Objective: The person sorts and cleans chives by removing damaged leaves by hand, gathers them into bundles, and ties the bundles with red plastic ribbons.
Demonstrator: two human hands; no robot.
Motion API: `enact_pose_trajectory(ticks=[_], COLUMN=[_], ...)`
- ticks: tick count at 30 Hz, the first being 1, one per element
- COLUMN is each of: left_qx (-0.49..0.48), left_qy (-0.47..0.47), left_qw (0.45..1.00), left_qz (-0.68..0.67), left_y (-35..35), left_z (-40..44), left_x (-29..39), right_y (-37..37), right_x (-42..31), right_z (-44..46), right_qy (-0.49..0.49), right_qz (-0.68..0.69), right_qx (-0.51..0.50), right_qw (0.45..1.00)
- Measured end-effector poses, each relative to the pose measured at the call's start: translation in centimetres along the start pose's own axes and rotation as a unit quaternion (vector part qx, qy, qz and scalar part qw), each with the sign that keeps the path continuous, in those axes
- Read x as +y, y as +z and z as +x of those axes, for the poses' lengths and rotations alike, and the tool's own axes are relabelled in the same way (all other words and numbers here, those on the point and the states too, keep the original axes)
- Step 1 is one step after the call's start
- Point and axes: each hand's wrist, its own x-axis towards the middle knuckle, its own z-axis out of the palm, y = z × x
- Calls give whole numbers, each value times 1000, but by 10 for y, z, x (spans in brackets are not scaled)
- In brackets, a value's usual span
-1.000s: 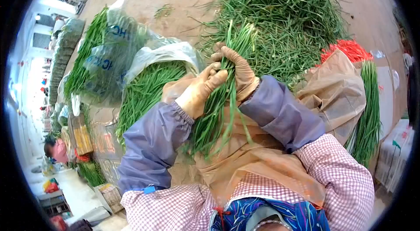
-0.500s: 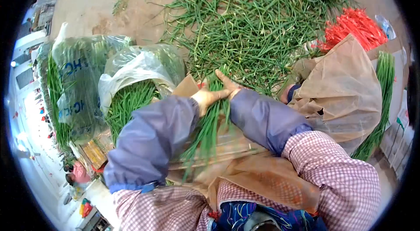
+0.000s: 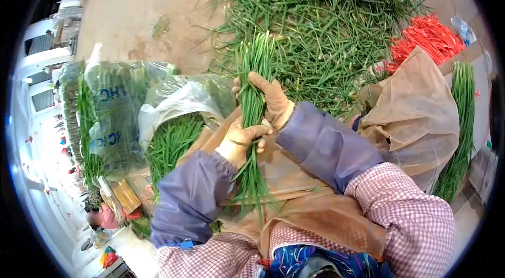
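A bundle of long green stalks stands nearly upright in front of me, pale ends at the top, leafy ends hanging over my lap. Both hands wear tan gloves. My left hand is wrapped round the lower part of the bundle. Higher up, my right hand grips it from the right side, thumb across the front. Beyond the hands lies a large loose heap of green stalks. An open clear plastic bag with more stalks is to the left of my left hand.
Another filled plastic bag with blue letters stands farther left. Red strips lie at right, behind a brown translucent sheet. Beside it is a long green bundle. A person in pink is at far left.
The hands, close together low on the stalks half a second ago, are now raised and farther apart along the bundle. The bundle has come up more upright, its pale ends showing above the right hand.
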Motion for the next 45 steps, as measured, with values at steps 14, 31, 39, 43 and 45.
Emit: enact_pose_trajectory(ticks=[14,31,39,43,45], left_qx=[296,100,165,172,165], left_qy=[284,95,222,237,243], left_qw=[776,990,938,930,927], left_qz=[480,1,210,222,233], left_y=[-30,-84,-64,-65,-72], left_z=[-170,-210,-206,-212,-209], left_x=[-68,-168,-175,-179,-187], right_y=[93,63,82,24,10], right_x=[92,-61,25,7,-32], right_z=[-87,-57,-107,-52,-28], right_qy=[66,-202,-163,-234,-162], right_qz=[57,-765,-823,-753,-621], right_qx=[-96,24,-177,-155,-49], right_qw=[992,611,514,595,766])
